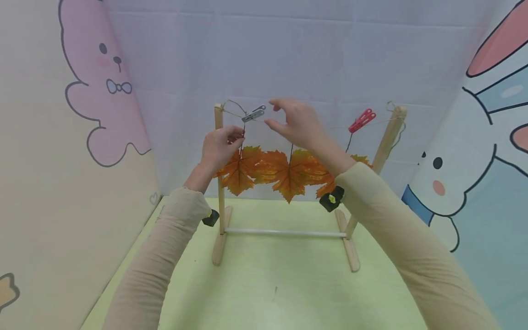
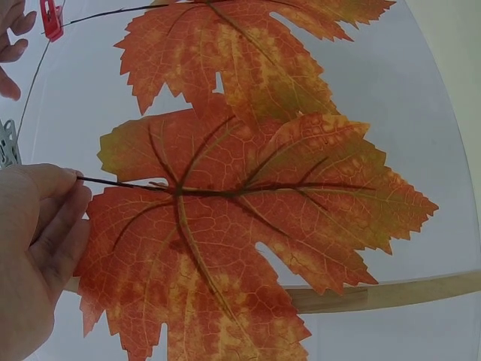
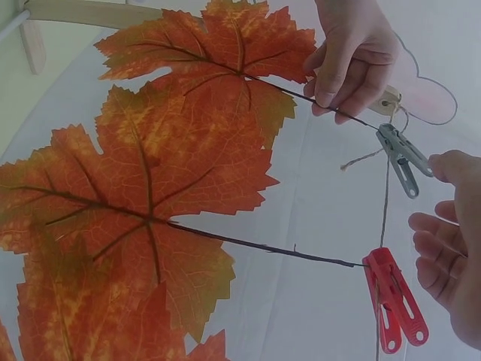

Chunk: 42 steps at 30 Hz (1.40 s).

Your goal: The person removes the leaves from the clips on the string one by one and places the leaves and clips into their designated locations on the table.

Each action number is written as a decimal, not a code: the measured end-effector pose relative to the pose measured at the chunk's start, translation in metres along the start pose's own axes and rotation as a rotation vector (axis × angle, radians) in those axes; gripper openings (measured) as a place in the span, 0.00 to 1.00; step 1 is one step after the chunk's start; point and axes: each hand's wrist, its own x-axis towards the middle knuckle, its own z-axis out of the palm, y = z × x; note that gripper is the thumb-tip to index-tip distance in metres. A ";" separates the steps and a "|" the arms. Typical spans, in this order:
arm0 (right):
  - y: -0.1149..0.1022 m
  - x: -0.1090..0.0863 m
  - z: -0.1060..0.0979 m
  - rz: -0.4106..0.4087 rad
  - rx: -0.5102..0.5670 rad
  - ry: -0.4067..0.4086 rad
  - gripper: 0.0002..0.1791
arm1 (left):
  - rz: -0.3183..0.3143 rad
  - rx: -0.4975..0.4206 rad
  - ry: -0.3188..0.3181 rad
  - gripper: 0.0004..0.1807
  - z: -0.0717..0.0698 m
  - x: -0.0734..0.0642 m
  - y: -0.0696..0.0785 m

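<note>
- Left hand (image 1: 222, 145) pinches the thin dark leaf stem (image 2: 120, 183); I'd hold it steady
- Right hand (image 1: 298, 121), fingers parted beside the grey plastic clothespin (image 1: 251, 116): I'd avoid jarring

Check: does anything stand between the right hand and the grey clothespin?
Nothing visible does. The right hand is close by the grey clothespin; the left hand pinches the leaf stem below, and a red clothespin sits farther along the string.
</note>
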 end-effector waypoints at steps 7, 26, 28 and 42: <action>-0.003 0.007 0.004 0.033 -0.025 -0.040 0.25 | 0.014 0.021 0.011 0.09 0.000 0.001 0.000; -0.006 0.016 0.016 0.155 0.047 -0.027 0.23 | 0.042 0.025 0.010 0.09 0.000 0.001 0.001; -0.006 0.016 0.016 0.178 0.074 -0.023 0.23 | 0.044 0.023 0.011 0.09 -0.001 0.001 0.002; -0.010 0.015 0.015 0.262 0.313 0.069 0.14 | 0.035 0.008 0.018 0.09 0.000 0.000 0.003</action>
